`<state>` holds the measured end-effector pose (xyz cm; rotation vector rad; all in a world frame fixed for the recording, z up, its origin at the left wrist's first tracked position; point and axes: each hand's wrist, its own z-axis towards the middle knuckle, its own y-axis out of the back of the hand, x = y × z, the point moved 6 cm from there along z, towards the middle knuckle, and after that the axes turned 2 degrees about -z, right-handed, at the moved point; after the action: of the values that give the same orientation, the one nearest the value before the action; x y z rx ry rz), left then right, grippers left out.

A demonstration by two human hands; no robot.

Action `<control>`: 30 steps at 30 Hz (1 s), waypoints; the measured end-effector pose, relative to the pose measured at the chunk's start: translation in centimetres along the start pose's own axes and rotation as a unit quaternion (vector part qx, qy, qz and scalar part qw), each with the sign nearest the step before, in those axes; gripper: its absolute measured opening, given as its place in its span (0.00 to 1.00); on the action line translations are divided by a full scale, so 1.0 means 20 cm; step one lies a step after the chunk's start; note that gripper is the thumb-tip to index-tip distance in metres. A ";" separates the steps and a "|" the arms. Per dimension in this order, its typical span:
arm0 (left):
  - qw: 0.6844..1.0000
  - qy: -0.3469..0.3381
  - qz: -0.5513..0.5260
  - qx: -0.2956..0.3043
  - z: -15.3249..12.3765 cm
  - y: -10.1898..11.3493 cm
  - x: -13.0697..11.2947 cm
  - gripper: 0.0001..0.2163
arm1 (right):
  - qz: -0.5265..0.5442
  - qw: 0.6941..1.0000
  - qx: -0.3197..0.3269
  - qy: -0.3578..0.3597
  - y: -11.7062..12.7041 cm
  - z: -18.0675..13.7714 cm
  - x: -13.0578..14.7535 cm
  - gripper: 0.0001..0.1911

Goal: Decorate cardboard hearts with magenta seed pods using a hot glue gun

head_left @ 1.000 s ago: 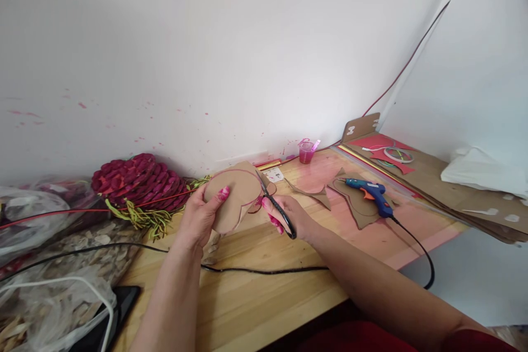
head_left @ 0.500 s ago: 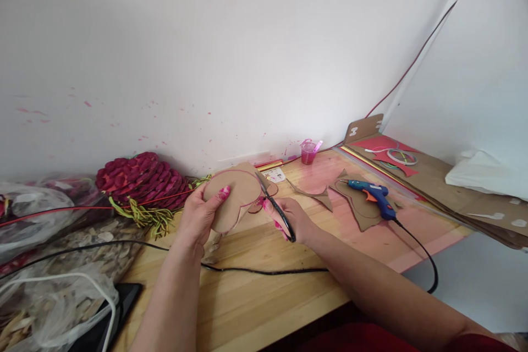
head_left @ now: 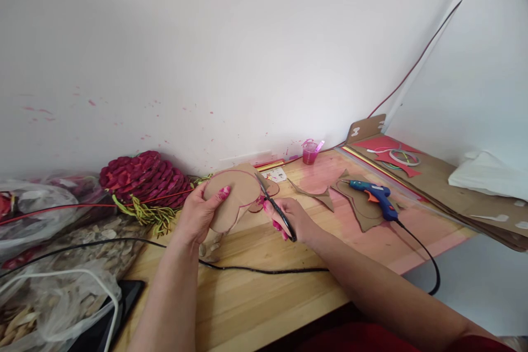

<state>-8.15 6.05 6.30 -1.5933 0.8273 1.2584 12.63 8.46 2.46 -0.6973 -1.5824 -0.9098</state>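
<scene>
Pinching the cardboard [head_left: 233,192] with my left hand [head_left: 198,212] above the table [head_left: 256,300], I curl my right hand [head_left: 295,219] round the scissors [head_left: 279,210] at its edge. The bottom looks cut round; extra bits past the top line look left to cut.

The cardboard [head_left: 239,190] is matt, the table [head_left: 256,305] wooden.

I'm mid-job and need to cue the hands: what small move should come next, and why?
Probably a short snip by the right hand along the outline: its scissors point along the right side of that line, and the left hand steadies the cardboard with its thumb on top. Whether the blades already bite is unclear.
</scene>
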 end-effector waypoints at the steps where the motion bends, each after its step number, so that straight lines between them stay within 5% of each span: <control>1: 1.000 0.001 -0.002 0.003 0.00 -0.01 0.00 0.26 | 0.003 1.000 -0.001 0.000 0.00 0.00 0.00 0.30; 30: 0.999 0.014 0.022 0.022 -0.01 0.03 -0.03 0.22 | 0.007 1.000 0.004 -0.019 -0.02 -0.02 0.00 0.30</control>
<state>-8.82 5.71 6.68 -1.5686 0.9065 1.2425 12.53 7.88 2.37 -0.7227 -1.6133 -0.8845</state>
